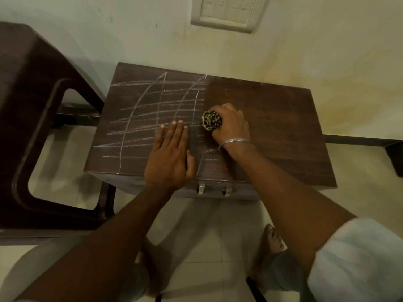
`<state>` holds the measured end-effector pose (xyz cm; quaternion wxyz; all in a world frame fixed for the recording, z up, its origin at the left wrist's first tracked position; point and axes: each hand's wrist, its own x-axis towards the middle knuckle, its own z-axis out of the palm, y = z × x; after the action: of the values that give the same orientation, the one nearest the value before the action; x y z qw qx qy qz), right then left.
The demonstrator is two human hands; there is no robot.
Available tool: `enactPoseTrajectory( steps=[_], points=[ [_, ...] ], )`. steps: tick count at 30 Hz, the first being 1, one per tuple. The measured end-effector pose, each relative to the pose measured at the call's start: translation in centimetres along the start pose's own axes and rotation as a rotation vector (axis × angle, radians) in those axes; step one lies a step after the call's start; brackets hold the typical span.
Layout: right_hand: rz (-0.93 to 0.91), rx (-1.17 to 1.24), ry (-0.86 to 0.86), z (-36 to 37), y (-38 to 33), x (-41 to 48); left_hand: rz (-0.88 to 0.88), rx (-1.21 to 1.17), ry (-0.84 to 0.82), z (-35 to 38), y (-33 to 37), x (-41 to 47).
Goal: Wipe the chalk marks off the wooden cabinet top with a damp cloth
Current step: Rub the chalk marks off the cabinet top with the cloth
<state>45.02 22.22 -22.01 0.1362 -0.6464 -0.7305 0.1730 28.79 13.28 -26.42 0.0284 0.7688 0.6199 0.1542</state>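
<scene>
Right hand [229, 123] is gripping the wadded cloth [211, 122] mid-wipe, left hand [172, 158] is bracing flat with fingers [179, 132] together, so I'd guess sweeping toward the 9 o'clock chalk marks [141, 118] next.

Cabinet top [272, 127]: one, wooden.
Hands resting on it: two, the left hand [170, 158] and the right hand [231, 123].
Cloth [211, 122]: one, a patterned wad.
Bangle [234, 141]: one, on the right wrist.
Metal pulls on the cabinet front: two, a left pull [201, 189] and a right pull [226, 191].
Chalk marks [139, 118]: at least four upright curved strokes. The cross strokes overlap and fade, so I have no firm count; well over six.
Chair [32, 83]: one, dark.
Switch plate [226, 12] on the wall: one. It seems to carry four rockers, but they are blurred.
Bare foot [272, 238]: one plainly seen.
</scene>
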Motion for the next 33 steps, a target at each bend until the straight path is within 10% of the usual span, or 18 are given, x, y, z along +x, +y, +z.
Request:
enactPoseTrajectory(
  steps=[16,33],
  points=[
    [-0.055,-0.007,-0.071,0.3,-0.3,-9.0,0.415,0.025,-0.139,-2.8,-9.4,0.7],
    [-0.045,-0.024,-0.012,2.2,-3.1,-9.3,-0.008,0.072,0.016,-3.5,-11.9,-3.2]
  ],
)
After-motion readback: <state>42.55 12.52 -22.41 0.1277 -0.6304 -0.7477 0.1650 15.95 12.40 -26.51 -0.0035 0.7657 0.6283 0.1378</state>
